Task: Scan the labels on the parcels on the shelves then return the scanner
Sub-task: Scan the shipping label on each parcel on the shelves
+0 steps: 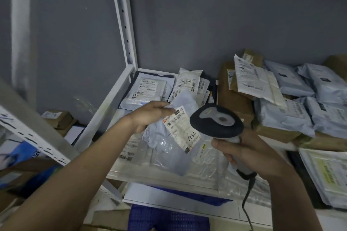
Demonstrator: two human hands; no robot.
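Note:
My left hand (pixel 150 116) grips a pale blue soft parcel (pixel 169 137) by its upper edge and holds it tilted above the shelf. Its white label (pixel 181 129), with barcodes and handwritten digits, faces up and to the right. My right hand (pixel 247 154) is closed around the handle of a black and grey barcode scanner (pixel 216 121). The scanner's head sits right beside the label, almost touching its right edge. A dark cable (pixel 247 202) hangs down from the handle.
The white metal shelf (pixel 120 88) holds several flat labelled bags at the back left, brown boxes (pixel 234 97) in the middle and pale blue mailers (pixel 309 99) on the right. A white upright post (pixel 124 20) rises at the left. A blue perforated crate (pixel 165 219) lies below.

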